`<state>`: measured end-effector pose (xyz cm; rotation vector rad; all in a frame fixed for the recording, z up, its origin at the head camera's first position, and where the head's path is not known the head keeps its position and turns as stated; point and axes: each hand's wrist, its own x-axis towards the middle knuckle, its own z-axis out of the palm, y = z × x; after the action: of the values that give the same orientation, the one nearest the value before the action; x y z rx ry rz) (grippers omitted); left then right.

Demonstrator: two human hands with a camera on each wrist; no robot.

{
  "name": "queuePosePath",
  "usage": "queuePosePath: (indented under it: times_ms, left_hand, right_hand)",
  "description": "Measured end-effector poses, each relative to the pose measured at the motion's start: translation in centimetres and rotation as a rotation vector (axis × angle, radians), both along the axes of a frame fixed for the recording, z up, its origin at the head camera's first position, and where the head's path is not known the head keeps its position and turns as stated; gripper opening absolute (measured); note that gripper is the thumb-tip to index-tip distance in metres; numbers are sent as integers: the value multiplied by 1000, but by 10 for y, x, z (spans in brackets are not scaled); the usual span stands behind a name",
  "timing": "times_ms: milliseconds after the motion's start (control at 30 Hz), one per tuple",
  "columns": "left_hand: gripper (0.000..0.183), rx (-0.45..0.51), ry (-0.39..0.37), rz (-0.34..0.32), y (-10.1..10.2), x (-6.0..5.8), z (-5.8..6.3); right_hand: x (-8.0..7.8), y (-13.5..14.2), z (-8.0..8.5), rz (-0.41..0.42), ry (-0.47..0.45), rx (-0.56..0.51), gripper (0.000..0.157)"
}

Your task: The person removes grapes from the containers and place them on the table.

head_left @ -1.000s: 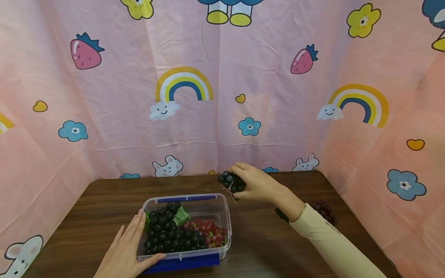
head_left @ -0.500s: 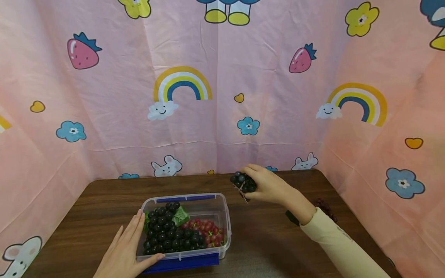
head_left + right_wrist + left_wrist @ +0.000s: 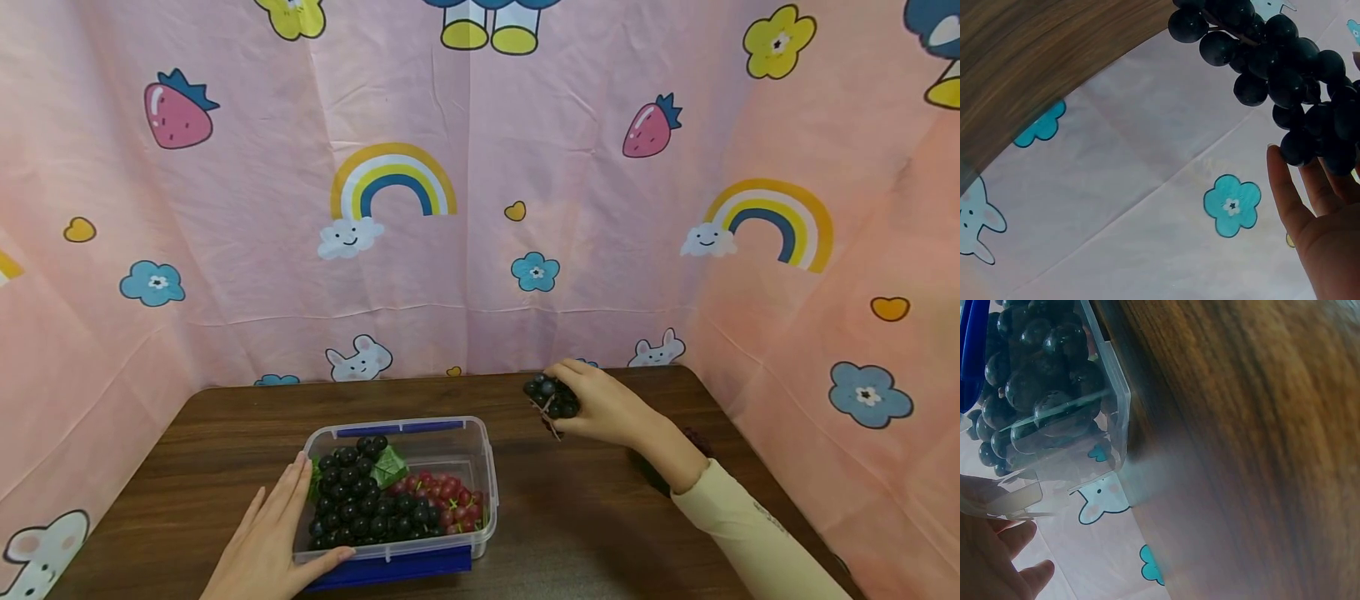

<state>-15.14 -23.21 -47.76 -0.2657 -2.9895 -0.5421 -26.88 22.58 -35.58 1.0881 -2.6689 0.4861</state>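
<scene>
My right hand (image 3: 615, 410) holds a bunch of dark grapes (image 3: 555, 397) above the back right of the table, its brown stem hanging down. In the right wrist view the fingers (image 3: 1282, 187) curl against the lower grapes of that bunch. My left hand (image 3: 266, 533) rests against the left side of a clear plastic container (image 3: 492, 475), fingers fairly straight, thumb at the front rim. Inside the container are black grapes (image 3: 356, 504) on the left, red grapes (image 3: 459, 502) on the right and a green leaf (image 3: 389, 467) behind them.
A blue latch flap (image 3: 390, 570) hangs along the container's front. Behind my right forearm, a dark red bunch (image 3: 698, 440) and a dark green piece (image 3: 649, 473) are mostly hidden on the wooden table (image 3: 570, 517). A patterned pink cloth (image 3: 247, 275) surrounds the table's back and sides.
My right hand has moved right with the dark grapes, away from the container, and slightly lower. The left hand and the container have stayed in place.
</scene>
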Motion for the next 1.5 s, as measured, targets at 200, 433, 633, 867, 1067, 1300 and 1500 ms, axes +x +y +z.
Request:
queuePosePath:
  times_ms: [200,433,633,867,1067,1300,1500]
  left_hand:
    - [128,-1,-5,1,0,-1,0]
    - [127,-1,-9,-3,1,-2,0]
    - [128,2,-17,0,1,-3,0]
    - [128,-3,-11,-4,1,-4,0]
    - [127,-2,-4,-9,1,-3,0]
    - [128,-7,-6,-8,1,-3,0]
    - [128,-7,-13,-4,0,-3,0]
  right_hand:
    - [2,9,-3,-30,-8,9,57]
    - [5,18,-7,-69,-43,10,56]
    - [4,25,-13,-74,-64,4,53]
    - [10,35,-20,-98,-83,5,54]
    - [17,42,-29,-113,-86,9,55]
    - [24,49,-40,-135,-109,0,55]
    - [29,55,-46,-155,-142,2,55]
